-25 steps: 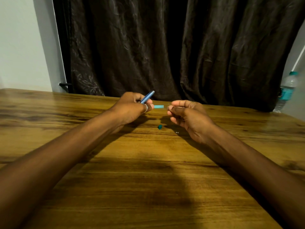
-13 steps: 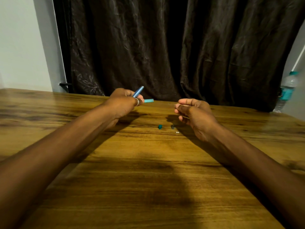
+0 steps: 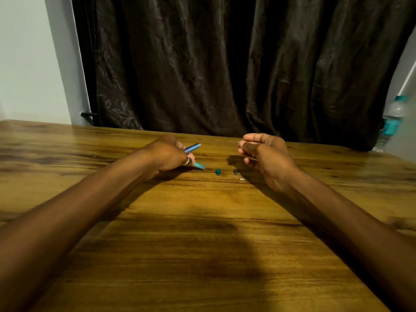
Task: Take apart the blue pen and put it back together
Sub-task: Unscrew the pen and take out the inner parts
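Dropped L hand (image 3: 167, 155) to table (image 3: 202, 255) since 0.5 s ago, now holding barrel (image 3: 192, 147) + light-blue piece (image 3: 200, 165). R hand (image 3: 262, 152) pinched, prob on thin refill, can't confirm. Cap bits (image 3: 218, 171) loose btwn hands. Pen apart, disassembly about done; reassembly left.

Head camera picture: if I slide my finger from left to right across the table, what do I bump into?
Left hand holding blue pen parts → teal piece → dark piece → tiny white piece → right hand → water bottle at the far right edge.
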### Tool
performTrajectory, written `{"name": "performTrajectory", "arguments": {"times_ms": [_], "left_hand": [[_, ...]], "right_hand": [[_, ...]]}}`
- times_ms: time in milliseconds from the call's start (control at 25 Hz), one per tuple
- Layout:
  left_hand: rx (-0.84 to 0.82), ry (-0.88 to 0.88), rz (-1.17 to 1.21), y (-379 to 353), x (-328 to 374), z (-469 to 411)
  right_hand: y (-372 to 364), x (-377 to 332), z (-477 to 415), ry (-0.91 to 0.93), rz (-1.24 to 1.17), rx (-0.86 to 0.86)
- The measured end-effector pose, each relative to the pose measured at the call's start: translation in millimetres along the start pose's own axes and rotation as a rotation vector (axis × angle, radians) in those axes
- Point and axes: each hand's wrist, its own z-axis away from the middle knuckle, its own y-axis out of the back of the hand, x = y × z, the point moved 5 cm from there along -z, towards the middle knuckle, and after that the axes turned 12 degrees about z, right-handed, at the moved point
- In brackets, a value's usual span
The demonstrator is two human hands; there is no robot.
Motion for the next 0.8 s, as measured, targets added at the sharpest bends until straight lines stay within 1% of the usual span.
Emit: {"name": "performTrajectory", "arguments": {"times_ms": [120, 200, 320, 440, 520, 640, 800], "left_hand": [[-0.059, -0.023, -0.042, -4.2, -1.7, -0.2], [-0.087, -0.052, -0.135, -5.5, -1.2, 0.2], [-0.082, -0.102, -0.283, -4.8, 1.4, 2.4], [-0.074, -0.115, -0.331, -4.6, 2.4, 3.4], [-0.100, -0.103, -0.340, -3.0, 3.6, 4.4], [-0.156, -0.088, -0.263, 1.4, 8.9, 6.3], [-0.220, -0.097, -0.004, 1.6, 19.4, 8.4]], "right_hand": [[-0.7, -0.5, 1.7, -0.003, 0.005, -0.008], [-1.9, -0.8, 2.4, 0.005, 0.017, -0.020], [-3.7, -1.0, 3.3, 0.013, 0.044, -0.036], [-4.7, -0.7, 3.5, 0.020, 0.065, -0.050], [-4.0, -0.6, 3.3, 0.023, 0.078, -0.046], [-2.1, -0.2, 2.3, 0.028, 0.077, -0.030], [1.0, -2.1, 0.5, 0.056, 0.075, 0.008]]}}
